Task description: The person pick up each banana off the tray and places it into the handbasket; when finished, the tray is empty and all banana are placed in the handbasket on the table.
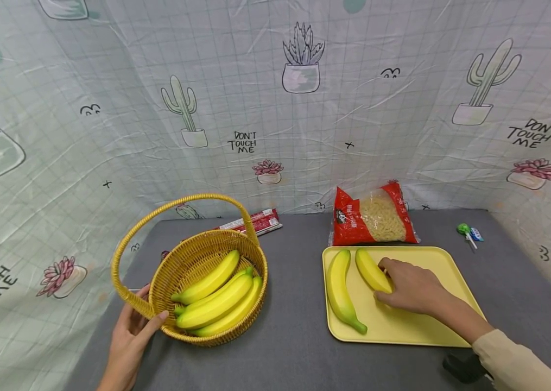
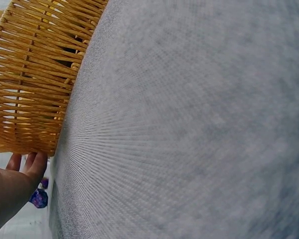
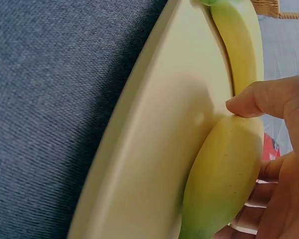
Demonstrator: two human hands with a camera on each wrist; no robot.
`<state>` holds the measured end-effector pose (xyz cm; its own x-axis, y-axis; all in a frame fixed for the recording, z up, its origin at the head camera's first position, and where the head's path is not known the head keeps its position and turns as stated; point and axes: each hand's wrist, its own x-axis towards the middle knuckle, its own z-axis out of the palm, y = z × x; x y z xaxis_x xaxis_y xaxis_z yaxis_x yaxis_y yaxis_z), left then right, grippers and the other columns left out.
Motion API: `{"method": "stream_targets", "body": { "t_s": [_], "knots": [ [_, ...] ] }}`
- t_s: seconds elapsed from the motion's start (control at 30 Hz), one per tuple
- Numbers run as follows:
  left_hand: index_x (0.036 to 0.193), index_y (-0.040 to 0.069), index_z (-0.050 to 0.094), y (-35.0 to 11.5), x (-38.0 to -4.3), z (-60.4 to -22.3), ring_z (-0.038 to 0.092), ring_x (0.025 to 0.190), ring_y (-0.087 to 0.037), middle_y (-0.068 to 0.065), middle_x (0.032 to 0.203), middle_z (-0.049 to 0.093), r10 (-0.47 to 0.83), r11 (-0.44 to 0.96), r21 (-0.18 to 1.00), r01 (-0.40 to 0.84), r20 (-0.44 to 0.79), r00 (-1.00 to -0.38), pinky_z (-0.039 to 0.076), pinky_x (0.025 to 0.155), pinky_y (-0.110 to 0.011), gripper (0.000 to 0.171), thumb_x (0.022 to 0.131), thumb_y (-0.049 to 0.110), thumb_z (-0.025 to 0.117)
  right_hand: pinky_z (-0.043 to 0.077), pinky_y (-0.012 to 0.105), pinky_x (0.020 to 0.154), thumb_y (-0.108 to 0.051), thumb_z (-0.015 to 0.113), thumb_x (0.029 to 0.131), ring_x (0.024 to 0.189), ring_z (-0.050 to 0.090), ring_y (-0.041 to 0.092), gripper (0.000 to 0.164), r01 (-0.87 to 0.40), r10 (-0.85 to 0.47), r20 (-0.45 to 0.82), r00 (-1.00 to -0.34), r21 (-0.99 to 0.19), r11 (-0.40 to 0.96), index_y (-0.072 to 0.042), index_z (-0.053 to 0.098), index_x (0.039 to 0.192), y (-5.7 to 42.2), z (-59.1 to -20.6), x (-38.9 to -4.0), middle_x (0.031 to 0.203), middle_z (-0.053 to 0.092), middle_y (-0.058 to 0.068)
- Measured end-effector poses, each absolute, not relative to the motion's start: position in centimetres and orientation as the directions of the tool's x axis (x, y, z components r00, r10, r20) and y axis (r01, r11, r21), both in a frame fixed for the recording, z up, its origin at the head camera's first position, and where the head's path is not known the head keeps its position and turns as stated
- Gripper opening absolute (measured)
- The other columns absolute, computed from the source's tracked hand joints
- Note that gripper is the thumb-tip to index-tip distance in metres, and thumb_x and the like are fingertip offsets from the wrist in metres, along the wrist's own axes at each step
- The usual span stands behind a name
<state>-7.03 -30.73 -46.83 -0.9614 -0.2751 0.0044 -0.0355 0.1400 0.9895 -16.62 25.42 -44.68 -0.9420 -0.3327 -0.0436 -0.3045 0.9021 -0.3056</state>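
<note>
On the left side of the head view, my left hand (image 1: 130, 339) holds the near-left rim of a yellow wicker basket (image 1: 264, 271). Its thumb lies over the rim and its fingers are against the outer wall, as the left wrist view also shows. Several bananas (image 1: 221, 301) lie inside the basket. Over the yellow tray (image 1: 431, 331), my right hand (image 1: 412, 285) grips a banana (image 1: 369, 270) between thumb and fingers. In the right wrist view that banana (image 3: 224, 174) lies close to the tray surface. A second banana (image 1: 339, 285) rests along the tray's left side.
Behind the tray stands a red and clear bag of pasta (image 1: 378, 217). Red packets (image 1: 265, 221) lie behind the basket. A green lollipop (image 1: 463, 228) and a small blue packet (image 1: 476, 234) sit at the back right. A black object (image 1: 463, 368) lies by the right sleeve.
</note>
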Motion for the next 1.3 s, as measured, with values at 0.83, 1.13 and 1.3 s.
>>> {"method": "stream_targets", "body": {
  "t_s": [0.83,1.13,1.3],
  "knots": [
    [0.167,0.022,0.033,-30.8,-6.9,-46.5,0.044,0.139,-0.015,-0.013,0.164,0.034,-0.275,0.167,0.985,-0.041,0.007,-0.961,0.047,0.093,-0.013,0.074,0.104,0.02,0.073,0.042,0.03,0.053,-0.033,0.077,0.081,0.067,0.048,0.007,0.047,-0.531,-0.517,0.129,-0.846,-0.276,0.801,-0.011,0.068,0.121,20.8,-39.6,-17.6,0.089,0.057,-0.011],
    [0.167,0.02,0.034,-30.9,-6.7,-46.6,0.045,0.137,-0.011,-0.014,0.164,0.034,-0.257,0.158,0.987,-0.003,0.038,-0.966,0.048,0.095,-0.014,0.073,0.105,0.016,0.071,0.039,0.031,0.05,-0.033,0.075,0.076,0.063,0.046,0.006,0.038,-0.61,-0.596,0.139,-0.791,-0.245,0.753,-0.02,0.065,0.111,18.0,-37.9,-17.8,0.078,0.048,-0.013],
    [0.167,0.02,0.033,-30.9,-6.6,-46.5,0.045,0.137,-0.01,-0.014,0.164,0.033,-0.257,0.154,0.988,-0.008,0.032,-0.966,0.048,0.094,-0.014,0.073,0.105,0.016,0.071,0.039,0.03,0.048,-0.033,0.075,0.076,0.061,0.045,0.005,0.036,-0.666,-0.649,0.152,-0.746,-0.209,0.716,-0.021,0.065,0.108,16.4,-36.9,-18.0,0.079,0.048,-0.013]
  ]
}}
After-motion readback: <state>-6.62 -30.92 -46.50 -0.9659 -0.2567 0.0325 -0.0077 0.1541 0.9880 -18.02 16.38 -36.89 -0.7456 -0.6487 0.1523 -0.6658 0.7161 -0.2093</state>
